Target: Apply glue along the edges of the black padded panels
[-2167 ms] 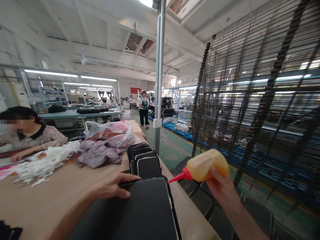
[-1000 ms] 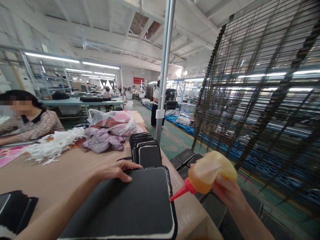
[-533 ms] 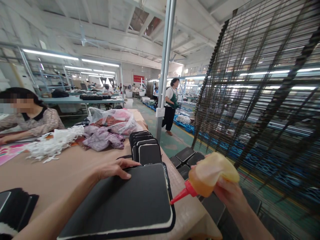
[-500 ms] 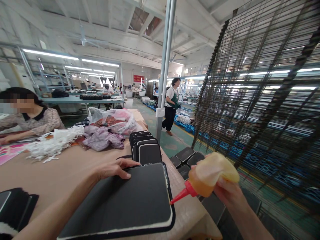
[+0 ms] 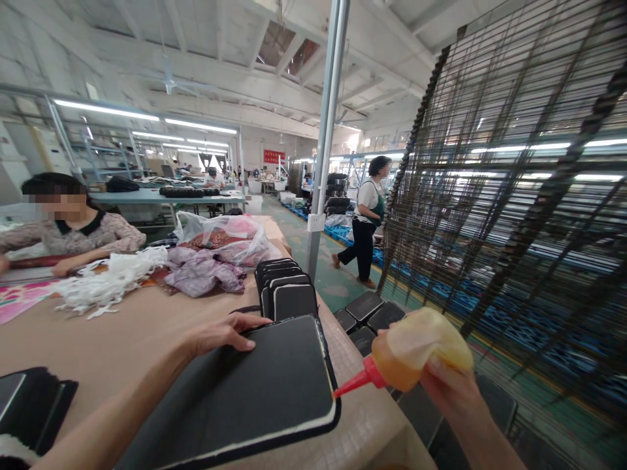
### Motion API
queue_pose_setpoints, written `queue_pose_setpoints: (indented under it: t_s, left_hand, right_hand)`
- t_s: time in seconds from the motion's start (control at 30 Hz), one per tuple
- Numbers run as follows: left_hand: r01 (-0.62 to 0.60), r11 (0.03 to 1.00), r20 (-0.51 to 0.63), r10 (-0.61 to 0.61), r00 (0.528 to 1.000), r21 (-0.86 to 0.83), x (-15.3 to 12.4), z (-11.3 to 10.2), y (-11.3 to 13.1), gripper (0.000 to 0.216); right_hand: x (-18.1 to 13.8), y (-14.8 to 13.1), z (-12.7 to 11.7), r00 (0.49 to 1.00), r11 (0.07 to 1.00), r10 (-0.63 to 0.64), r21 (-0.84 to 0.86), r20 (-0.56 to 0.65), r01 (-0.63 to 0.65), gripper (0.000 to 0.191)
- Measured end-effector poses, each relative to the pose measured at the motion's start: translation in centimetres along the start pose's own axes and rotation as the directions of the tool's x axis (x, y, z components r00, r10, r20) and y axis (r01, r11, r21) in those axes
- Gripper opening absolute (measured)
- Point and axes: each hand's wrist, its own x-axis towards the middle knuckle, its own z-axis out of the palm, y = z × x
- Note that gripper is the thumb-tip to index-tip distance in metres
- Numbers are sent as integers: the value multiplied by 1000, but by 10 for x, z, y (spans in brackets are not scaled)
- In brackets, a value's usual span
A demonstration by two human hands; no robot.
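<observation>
A black rounded panel (image 5: 245, 385) with a pale strip along its edge lies tilted in front of me on the brown-covered table. At its far edge, my left hand (image 5: 228, 334) grips the rim, thumb on the face and fingers behind. My right hand (image 5: 448, 378) is closed around a squeeze bottle (image 5: 411, 349) of amber liquid with a red nozzle. The nozzle tip touches the panel's right edge near the lower corner, along the pale strip. Just beyond the panel stands a row of similar black panels (image 5: 294, 300).
White fabric strips (image 5: 115, 274) and a plastic bag of cloth (image 5: 220, 238) lie farther back on the table (image 5: 147, 326). More black panels (image 5: 365, 305) sit low at the right. A wire rack (image 5: 490, 163) rises there. One person (image 5: 83, 225) sits left; another (image 5: 367, 215) walks beyond the post (image 5: 321, 150).
The walking person has moved to the right, closer to the rack. The seated person's head and arms have shifted. My hands keep nearly the same place, the nozzle still at the panel's edge.
</observation>
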Motion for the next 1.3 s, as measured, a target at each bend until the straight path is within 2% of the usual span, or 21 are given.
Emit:
queue_pose_setpoints:
  t_s: [0.1, 0.27, 0.43, 0.53, 0.67, 0.8, 0.9, 1.07, 1.3]
  left_hand:
    - [-18, 999, 9, 18, 1000, -27, -1, -1, -4, 59]
    - [-6, 998, -9, 6, 1000, -58, -1, -1, -7, 58]
    - [7, 997, -44, -11, 999, -73, -1, -1, -11, 60]
    - [-8, 997, -60, 3, 998, -81, -1, -2, -15, 61]
    - [-29, 990, -128, 11, 992, -138, 0, -2, -25, 62]
    - [-78, 984, -202, 45, 978, -161, 3, 0, -34, 61]
    - [-107, 979, -217, 68, 974, -172, 5, 3, -37, 61]
    - [-97, 966, -237, 39, 971, -238, 9, 11, -41, 70]
    - [-99, 936, -246, 13, 969, -339, 20, 12, -57, 72]
  right_hand:
    - [-2, 3, -3, 1000, 1000, -10, -11, -13, 10, 61]
    - [-8, 9, -10, 996, 1000, -6, -23, -86, 4, 58]
    - [-13, 19, -18, 980, 998, -54, -53, -193, 45, 58]
    - [-15, 21, -20, 976, 997, -63, -60, -210, 51, 55]
    - [-19, 25, -24, 964, 988, -141, -88, -223, 124, 43]
    - [-29, 32, -26, 927, 971, -226, -148, -300, 189, 39]
    - [-34, 38, -23, 902, 959, -259, -203, -344, 198, 36]
    - [-33, 43, -12, 870, 934, -330, -259, -367, 246, 38]
    - [-28, 36, 4, 831, 966, -258, -139, -492, 218, 43]
